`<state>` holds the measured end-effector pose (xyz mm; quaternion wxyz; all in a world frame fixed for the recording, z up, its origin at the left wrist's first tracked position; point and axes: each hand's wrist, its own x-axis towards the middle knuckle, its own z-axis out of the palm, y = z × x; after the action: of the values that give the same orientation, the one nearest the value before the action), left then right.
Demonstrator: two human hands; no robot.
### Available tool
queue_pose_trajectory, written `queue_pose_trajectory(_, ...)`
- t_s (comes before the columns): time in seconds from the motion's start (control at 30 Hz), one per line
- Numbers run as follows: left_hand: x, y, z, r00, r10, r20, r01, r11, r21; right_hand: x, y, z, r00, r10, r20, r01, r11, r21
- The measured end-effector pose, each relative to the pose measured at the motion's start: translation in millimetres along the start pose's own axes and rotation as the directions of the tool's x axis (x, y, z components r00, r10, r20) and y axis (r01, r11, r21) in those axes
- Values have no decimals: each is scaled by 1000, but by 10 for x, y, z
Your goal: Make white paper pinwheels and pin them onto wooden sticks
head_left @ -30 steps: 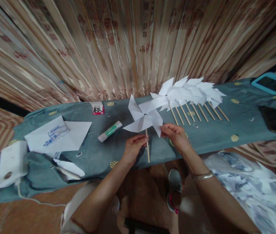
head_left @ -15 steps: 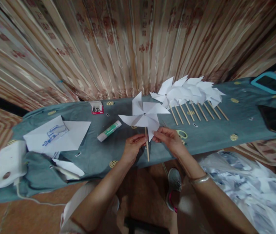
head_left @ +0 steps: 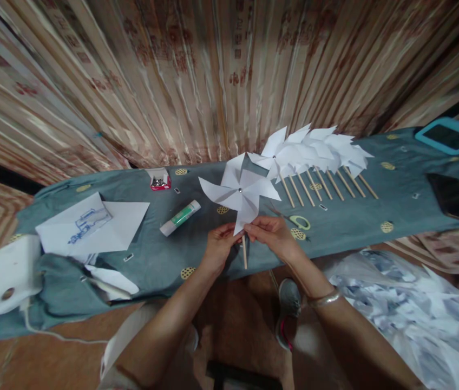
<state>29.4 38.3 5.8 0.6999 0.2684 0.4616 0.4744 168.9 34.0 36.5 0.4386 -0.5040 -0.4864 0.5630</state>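
Note:
A white paper pinwheel [head_left: 240,190] on a thin wooden stick [head_left: 244,254] is held out in front of me, a silvery pin at its centre. The fingers of my left hand [head_left: 219,244] are closed on the stick just below the blades. My right hand [head_left: 272,232] pinches the pinwheel at its lowest blade, close to the stick; its fingertips partly cover that spot. Scissors with pale green handles [head_left: 300,221] lie beside my right hand. To the left of the pinwheel is a glue stick [head_left: 180,218].
Several finished pinwheels [head_left: 314,154] overlap at the back right. A small red box of pins [head_left: 159,180], paper sheets [head_left: 126,219] and a white power adapter [head_left: 14,276] are leftward. A phone [head_left: 452,197], a blue-framed tablet [head_left: 451,135] and a plastic bag of paper [head_left: 412,309] are rightward.
The pinwheel's blades have turned clockwise, so one blade now points down over the stick. My right hand has moved slightly left with it, uncovering more of the scissors.

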Motion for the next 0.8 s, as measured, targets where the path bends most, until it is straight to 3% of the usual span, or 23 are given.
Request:
queue_pose_trajectory(0.33, -34, 81, 7, 999, -30, 26, 31, 998, -53, -19, 35, -65, 999, -13, 46, 16, 998, -66)
queue_pose_trajectory(0.5, -45, 148, 21, 998, -64, 26, 67, 991, -113, -51, 105, -83, 983, 72, 166, -37, 978, -207)
queue_pose_trajectory(0.63, -53, 163, 18, 997, -69, 42, 73, 990, -123, -74, 115, -31, 957, 128, 259, -81, 979, -187)
queue_pose_trajectory(0.8, -63, 145, 15, 997, -54, 62, 59, 994, -94, -68, 114, 13, 953, 144, 265, -100, 980, -173)
